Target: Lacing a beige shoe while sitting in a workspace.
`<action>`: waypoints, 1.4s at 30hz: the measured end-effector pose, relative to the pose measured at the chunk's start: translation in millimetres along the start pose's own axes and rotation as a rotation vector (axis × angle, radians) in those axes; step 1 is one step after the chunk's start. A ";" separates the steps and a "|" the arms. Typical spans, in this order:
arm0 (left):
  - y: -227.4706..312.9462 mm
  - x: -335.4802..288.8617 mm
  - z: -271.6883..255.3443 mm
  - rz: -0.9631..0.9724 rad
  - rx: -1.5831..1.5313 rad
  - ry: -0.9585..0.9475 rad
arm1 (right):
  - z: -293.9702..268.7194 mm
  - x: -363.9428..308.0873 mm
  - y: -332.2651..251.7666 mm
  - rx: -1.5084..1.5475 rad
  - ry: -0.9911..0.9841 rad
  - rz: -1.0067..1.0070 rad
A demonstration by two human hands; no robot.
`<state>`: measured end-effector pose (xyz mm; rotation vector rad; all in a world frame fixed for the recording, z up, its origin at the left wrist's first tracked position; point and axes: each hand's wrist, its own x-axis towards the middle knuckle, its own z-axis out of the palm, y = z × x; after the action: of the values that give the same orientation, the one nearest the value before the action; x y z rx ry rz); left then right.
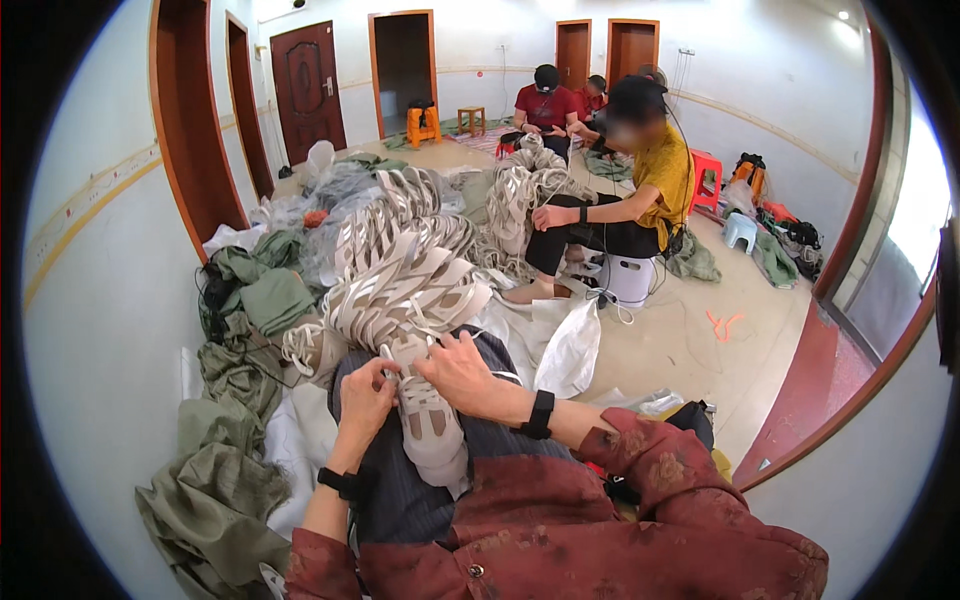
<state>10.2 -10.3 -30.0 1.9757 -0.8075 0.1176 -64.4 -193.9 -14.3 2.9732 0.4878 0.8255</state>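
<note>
A beige and white sneaker [436,445] lies on my lap over dark striped trousers [388,500], its toe toward me. My left hand [366,398] is at the left side of its lacing, thumb and fingers pinched together on the lace. From the right, my right hand [460,375] reaches over the upper part of the lacing, fingers bent and closed on the lace; the fingertips are partly hidden. Just beyond my hands rises a long overlapping row of similar beige shoes [400,290]. Another shoe with white laces [312,345] lies left of that row.
Green woven sacks [215,480] and clear plastic bags [340,185] lie along the left. A co-worker in a yellow shirt [668,180] sits ahead right on a white stool [630,280]. A white sack [570,350] covers the floor between us. More people sit farther back.
</note>
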 end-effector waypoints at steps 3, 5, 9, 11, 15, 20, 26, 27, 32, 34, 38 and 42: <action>-1.3 -0.2 0.4 0.007 0.003 -0.003 | -3.0 4.0 -2.9 -0.137 0.027 -0.057; -1.6 -1.0 0.5 -0.009 -0.035 0.009 | -1.0 8.4 -5.6 -0.029 -0.112 0.039; -1.4 -1.1 0.5 -0.039 -0.075 -0.009 | 4.7 18.0 -3.4 0.066 -0.141 0.158; -1.5 -1.3 0.8 -0.046 -0.086 -0.009 | 4.7 19.7 -1.2 0.133 -0.114 0.172; -3.0 -1.4 1.4 -0.046 -0.099 -0.003 | 0.7 25.1 -2.4 0.120 -0.210 0.236; -4.7 -0.2 1.4 -0.042 -0.118 -0.016 | -2.3 32.5 0.3 0.175 -0.300 0.312; -4.6 0.0 -0.1 -0.012 -0.081 -0.012 | 2.7 36.6 16.5 0.377 -0.326 0.331; -4.6 0.4 -0.2 -0.011 -0.067 -0.007 | 2.9 36.4 17.2 0.377 -0.329 0.331; -5.0 0.8 0.2 -0.034 -0.085 -0.033 | -3.9 36.7 12.4 0.258 -0.391 0.275; -5.2 -0.2 0.7 -0.023 -0.092 -0.026 | -8.9 39.1 12.1 0.287 -0.415 0.277; -5.7 0.1 1.4 -0.036 -0.137 -0.043 | -14.5 47.9 15.0 0.344 -0.516 0.273; -6.4 0.8 1.3 -0.030 -0.120 -0.052 | -14.8 59.0 16.3 0.380 -0.695 0.362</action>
<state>14.3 -9.7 -35.1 1.8832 -0.7996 0.0005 -19.1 -192.6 29.5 3.4438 0.0710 -0.3794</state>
